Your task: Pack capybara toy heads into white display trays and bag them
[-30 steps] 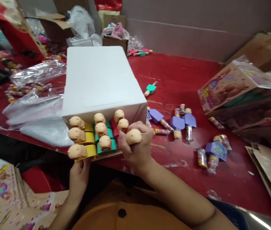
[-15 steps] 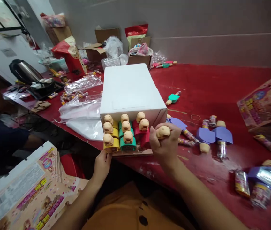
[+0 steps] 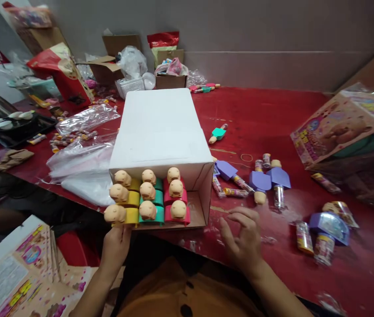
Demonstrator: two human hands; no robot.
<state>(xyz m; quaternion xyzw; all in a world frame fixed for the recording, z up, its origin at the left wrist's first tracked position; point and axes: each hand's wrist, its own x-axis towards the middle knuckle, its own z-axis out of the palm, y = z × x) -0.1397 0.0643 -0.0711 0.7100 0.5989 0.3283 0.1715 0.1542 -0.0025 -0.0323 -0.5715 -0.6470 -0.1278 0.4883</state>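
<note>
A white cardboard box lies on its side on the red table, its open end facing me. Several toys with peach animal heads stand in it in three colour columns: a yellow-bodied toy, a teal-bodied toy and a red-bodied toy make up the front row. My left hand is under the box's front left corner, its fingers hidden beneath. My right hand rests on the table just right of the box, fingers apart, holding nothing.
Purple-winged toy parts and clear candy tubes lie right of the box. A printed carton leans at the right. Plastic bags lie to the left, with printed card sheets below the table's near edge.
My right hand has let go of the toy it held, and the red column now has a third toy at the front. The view has shifted, and the box sits further left.
</note>
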